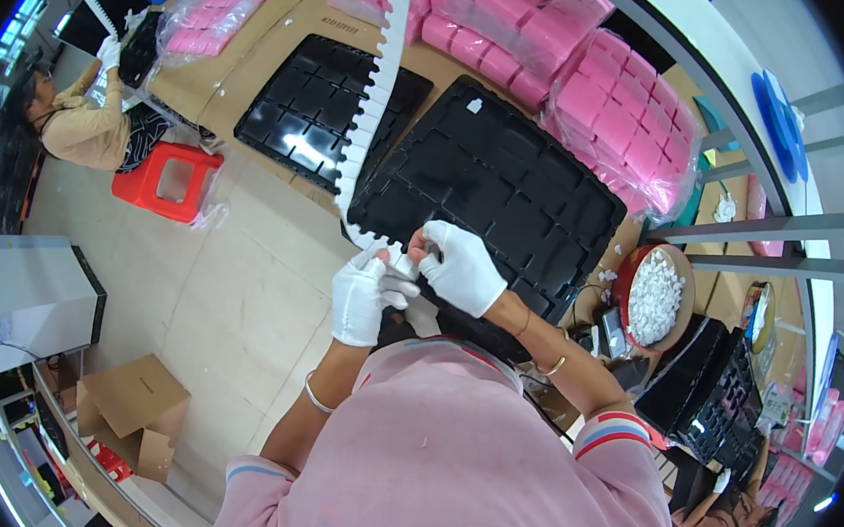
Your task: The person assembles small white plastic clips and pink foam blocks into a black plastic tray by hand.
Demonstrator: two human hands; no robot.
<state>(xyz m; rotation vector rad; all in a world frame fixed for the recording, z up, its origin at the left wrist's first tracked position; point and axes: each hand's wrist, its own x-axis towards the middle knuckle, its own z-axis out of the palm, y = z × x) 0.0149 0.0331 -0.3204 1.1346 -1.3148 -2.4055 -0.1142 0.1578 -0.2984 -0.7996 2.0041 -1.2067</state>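
Observation:
A long white strip with toothed edges (367, 123) runs down across the black trays and bends toward me near its lower end. My left hand (359, 298), in a white glove, is closed on that lower end. My right hand (464, 269), gloved in white with bare fingertips showing, has its fingers curled together right beside the strip's end; what lies between them is hidden. Under and beyond the hands is a large black moulded tray (509, 186). A second glossy black tray (306, 103) lies to its left, partly behind the strip.
Pink blocks in clear plastic (622, 105) line the back of the table. A round bowl (681, 311) of small white pieces stands at the right. A red stool (163, 181) and a cardboard box (133, 409) are on the floor at left. Co-workers sit far left and lower right.

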